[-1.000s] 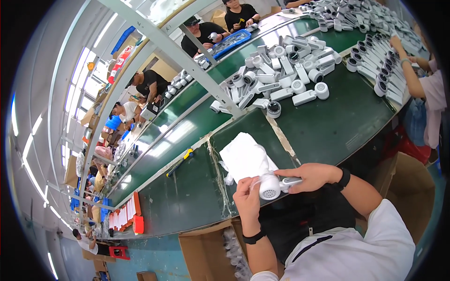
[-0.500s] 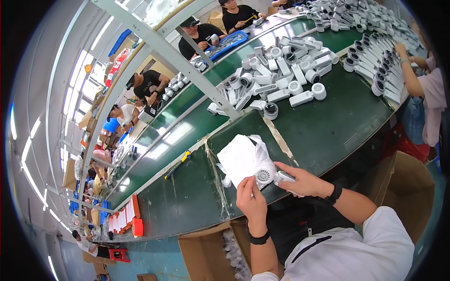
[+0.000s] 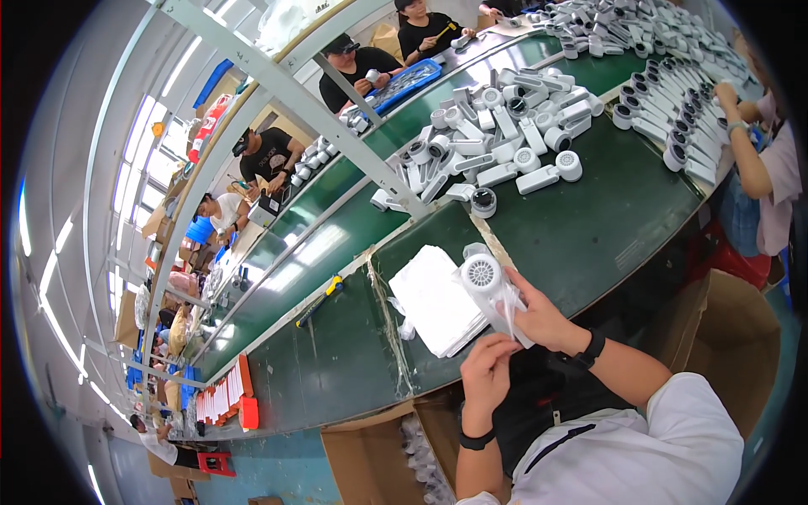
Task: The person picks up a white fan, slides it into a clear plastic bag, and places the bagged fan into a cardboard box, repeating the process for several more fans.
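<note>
A white handheld fan (image 3: pixel 483 274) with a round grille sits inside a clear plastic bag (image 3: pixel 510 308). My right hand (image 3: pixel 545 318) is closed around its handle through the film. Just below, my left hand (image 3: pixel 488 369) pinches the bag's loose edge between thumb and fingers. Beneath and left of the fan lies a stack of white sheets or bags (image 3: pixel 433 299) on the green bench (image 3: pixel 337 370); which of the two they are, I cannot tell.
A heap of handheld fans (image 3: pixel 505 126) covers the far bench, and more stand in rows (image 3: pixel 673 118) by a co-worker at right. A yellow-black screwdriver-like tool (image 3: pixel 320 300) lies at left. Open cardboard boxes (image 3: pixel 370 459) stand below the bench edge. A metal post (image 3: pixel 337 126) crosses the bench.
The fan has moved up and is now enclosed by the clear bag. My left hand has gone from the fan's head down to the bag's edge near the handle.
</note>
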Action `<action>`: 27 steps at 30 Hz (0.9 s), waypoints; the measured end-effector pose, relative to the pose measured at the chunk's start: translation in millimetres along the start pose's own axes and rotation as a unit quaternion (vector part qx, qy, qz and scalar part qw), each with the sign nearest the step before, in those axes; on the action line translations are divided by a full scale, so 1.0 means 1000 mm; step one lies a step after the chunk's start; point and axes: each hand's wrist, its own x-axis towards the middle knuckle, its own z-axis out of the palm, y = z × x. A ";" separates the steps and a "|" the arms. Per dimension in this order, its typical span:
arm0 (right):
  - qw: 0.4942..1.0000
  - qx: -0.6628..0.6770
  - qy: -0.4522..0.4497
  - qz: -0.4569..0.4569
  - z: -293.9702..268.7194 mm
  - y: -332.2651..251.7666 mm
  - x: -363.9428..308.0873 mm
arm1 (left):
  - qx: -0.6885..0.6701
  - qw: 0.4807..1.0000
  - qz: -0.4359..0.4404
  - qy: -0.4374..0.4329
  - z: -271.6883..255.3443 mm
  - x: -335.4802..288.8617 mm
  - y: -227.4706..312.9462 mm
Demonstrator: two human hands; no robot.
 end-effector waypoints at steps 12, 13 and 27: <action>0.989 -0.142 -0.043 0.021 0.031 -0.022 -0.019 | -0.499 0.811 -0.287 0.105 0.011 -0.011 -0.020; 0.972 -0.221 -0.017 -0.074 0.034 -0.018 -0.020 | -0.475 0.823 -0.299 0.089 0.015 -0.017 -0.022; 0.964 -0.230 -0.043 -0.128 0.025 0.014 -0.016 | -0.443 0.781 -0.237 0.372 -0.092 -0.098 -0.049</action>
